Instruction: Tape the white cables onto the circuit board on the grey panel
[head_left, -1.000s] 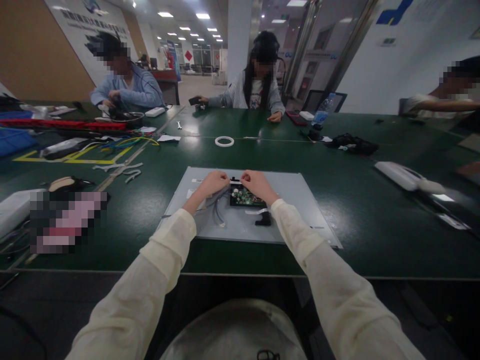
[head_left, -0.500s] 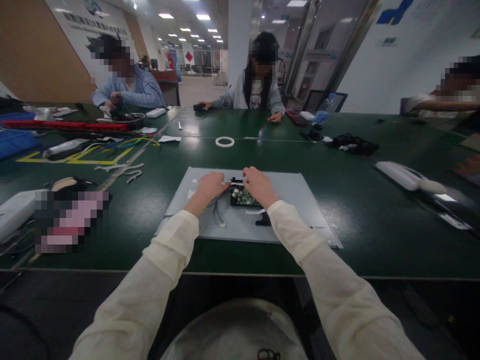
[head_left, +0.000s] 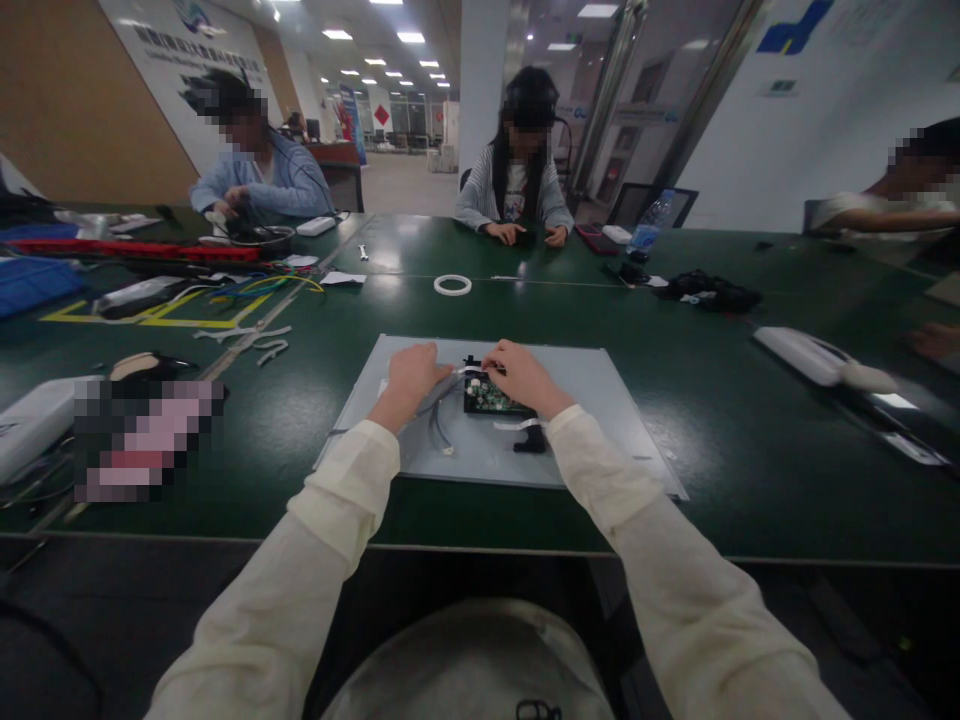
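A green circuit board in a black frame (head_left: pixel 489 396) lies on a pale grey panel (head_left: pixel 592 400) on the table. My left hand (head_left: pixel 412 380) is closed at the board's upper left, its fingertips at the left end of a thin white strip (head_left: pixel 470 370). At the strip's right end my right hand (head_left: pixel 519 374) pinches with bent fingers above the board. Grey cables (head_left: pixel 436 425) run below my left hand to a small white connector. Below the board lie another white strip (head_left: pixel 516 426) and a black piece (head_left: pixel 531 440), near my right sleeve.
On the green table (head_left: pixel 337 350) are a white ring (head_left: pixel 452 285) beyond the panel, a pixelated pink item (head_left: pixel 161 435) and white device at left, and another white device (head_left: pixel 799 352) at right. Three people sit around the table. A bottle (head_left: pixel 651 222) stands at the far side.
My left hand has shifted slightly left, and my right fingers have curled in over the board. The white strip shows more between them. The person opposite has drawn a hand and a black object inward.
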